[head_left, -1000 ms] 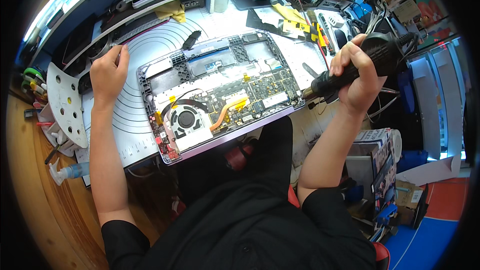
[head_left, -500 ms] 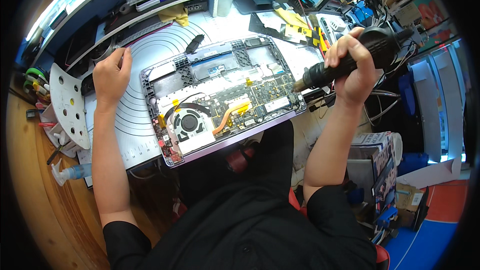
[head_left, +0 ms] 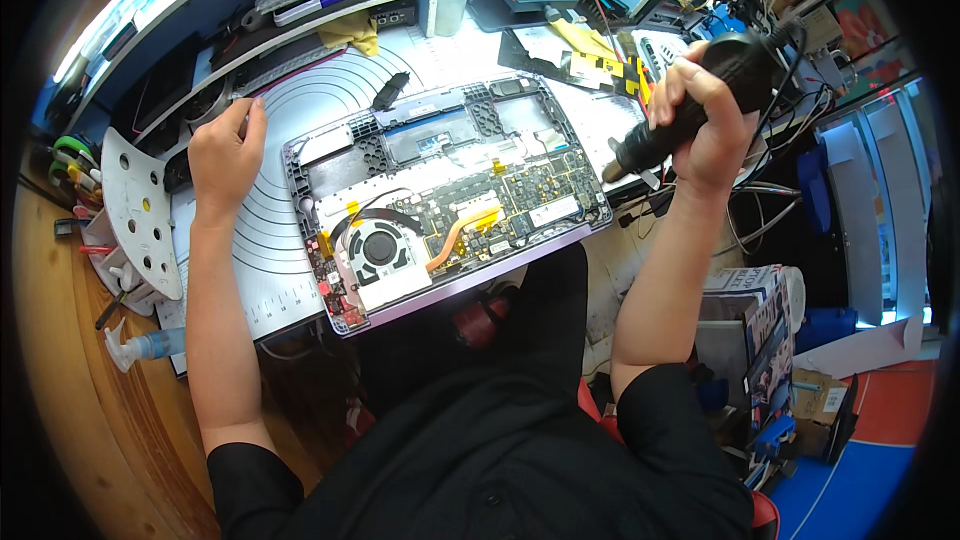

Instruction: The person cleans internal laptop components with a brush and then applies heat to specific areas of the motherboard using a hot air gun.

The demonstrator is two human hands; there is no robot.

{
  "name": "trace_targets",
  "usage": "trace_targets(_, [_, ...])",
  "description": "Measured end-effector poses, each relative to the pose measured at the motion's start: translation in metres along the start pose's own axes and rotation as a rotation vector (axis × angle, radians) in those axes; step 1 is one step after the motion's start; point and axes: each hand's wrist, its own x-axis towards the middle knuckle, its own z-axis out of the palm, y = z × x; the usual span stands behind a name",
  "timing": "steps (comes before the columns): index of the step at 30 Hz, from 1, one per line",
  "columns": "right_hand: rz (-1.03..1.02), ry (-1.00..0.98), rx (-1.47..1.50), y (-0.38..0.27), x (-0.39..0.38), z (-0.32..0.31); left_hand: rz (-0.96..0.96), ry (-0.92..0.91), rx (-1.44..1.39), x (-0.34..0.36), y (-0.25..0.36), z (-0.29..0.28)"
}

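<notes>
An opened laptop lies on the work mat at its front edge, insides up. Its cooling fan, orange-brown heat pipe and circuit board are exposed. My right hand is wrapped round a black hot-air gun, held tilted in the air. Its nozzle points down and left, just off the laptop's right edge. Left of the laptop, my left hand rests closed over the mat, fingers curled and thumb upward. Whatever it may hold is hidden.
A small black part lies behind the laptop. Shelves line the back left. A perforated white holder and a spray bottle stand at left. Yellow-and-black pieces lie at the back right, near tangled cables.
My right hand has moved the hot-air gun slightly right, so its nozzle is now beside the laptop's right edge rather than over the board's corner. My left hand has stayed nearly still.
</notes>
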Motion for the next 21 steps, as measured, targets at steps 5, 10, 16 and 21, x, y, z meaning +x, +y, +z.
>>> trace_targets(5, [-0.030, -0.019, 0.044, 0.005, 0.005, -0.003, -0.014, -0.009, -0.006, 0.000, 0.001, 0.000])
trace_targets(10, [-0.059, 0.085, 0.109, 0.016, 0.009, -0.001, -0.002, 0.009, -0.009, 0.000, 0.001, 0.000])
trace_targets(16, [-0.016, 0.050, 0.046, 0.010, 0.008, -0.006, -0.002, -0.005, 0.012, 0.000, 0.001, 0.000])
trace_targets(21, [-0.086, 0.123, 0.178, 0.015, 0.007, -0.010, -0.003, -0.009, 0.022, 0.001, 0.004, -0.003])
